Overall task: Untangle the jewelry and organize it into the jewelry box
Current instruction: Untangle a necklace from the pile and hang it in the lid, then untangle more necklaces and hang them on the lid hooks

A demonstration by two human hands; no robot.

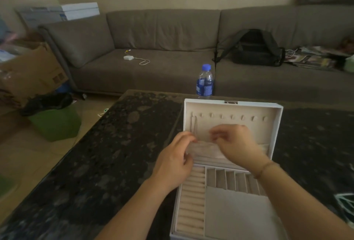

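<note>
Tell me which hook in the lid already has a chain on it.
The leftmost hook in the lid of the jewelry box: a thin chain hangs down from it. The other hooks along that row look bare.

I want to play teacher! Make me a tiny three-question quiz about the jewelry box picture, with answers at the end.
1. True or false: the lid of the jewelry box is standing open.
2. What stands on the table just behind the box?
A. a cup
B. a water bottle
C. a lamp
3. Fill in: a thin chain already hangs from the hook at the lid's far ____ end.

Key:
1. True. Both hands, left and right, work in front of the lid.
2. B
3. left
</note>
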